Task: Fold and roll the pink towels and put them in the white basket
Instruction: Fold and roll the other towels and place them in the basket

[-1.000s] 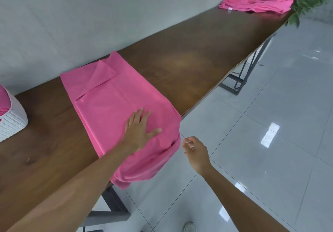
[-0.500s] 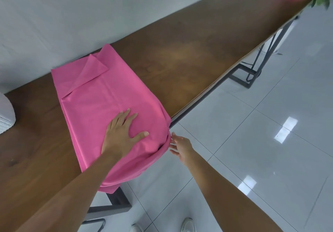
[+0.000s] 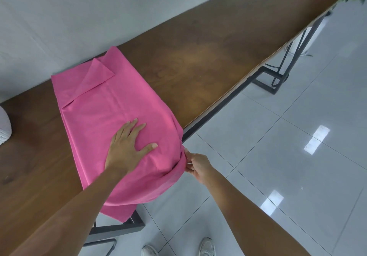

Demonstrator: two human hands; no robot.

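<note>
Towel (image 3: 111,106) lies mid-frame on desk (image 3: 218,43), near end draped over edge | your left hand (image 3: 127,148) presses flat, fingers spread | your right hand (image 3: 195,165) pinches hanging edge | basket (image 3: 4,125) far left

The scene is evenly and brightly lit from overhead. White glare patches are reflected on the glossy floor tiles (image 3: 297,156) at the right, and a soft sheen is seen on the wooden table (image 3: 198,61). Shadows are faint. Straight lines are bowed by wide-angle distortion toward the edges. Focus is slightly soft throughout.
</note>
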